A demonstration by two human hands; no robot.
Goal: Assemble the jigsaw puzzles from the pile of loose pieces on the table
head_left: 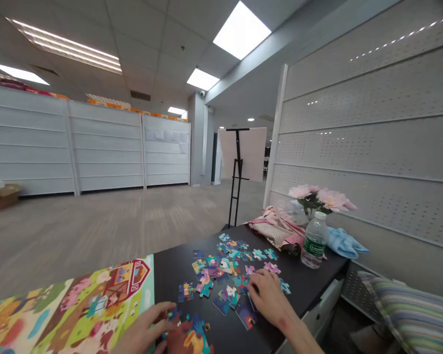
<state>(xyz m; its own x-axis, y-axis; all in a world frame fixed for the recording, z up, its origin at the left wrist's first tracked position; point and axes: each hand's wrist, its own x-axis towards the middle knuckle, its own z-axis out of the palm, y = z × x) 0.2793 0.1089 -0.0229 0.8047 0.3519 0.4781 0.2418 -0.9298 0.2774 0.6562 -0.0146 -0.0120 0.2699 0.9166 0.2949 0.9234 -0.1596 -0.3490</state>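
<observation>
My left hand is low in the view, its fingers apart and resting on joined puzzle pieces at the table's near edge. Part of that section is cut off by the frame. My right hand reaches in among the loose pieces, thumb and fingers bent down at a dark blue puzzle piece; its fingertips are partly hidden. Several loose puzzle pieces in teal, purple and orange spread beyond both hands. Near my left hand lies a small orange and blue piece.
A colourful farm picture board lies at the left. A water bottle stands at the right, beside pink flowers, a patterned cloth bag and a blue cloth. Below right is a striped cushion; an easel stands beyond.
</observation>
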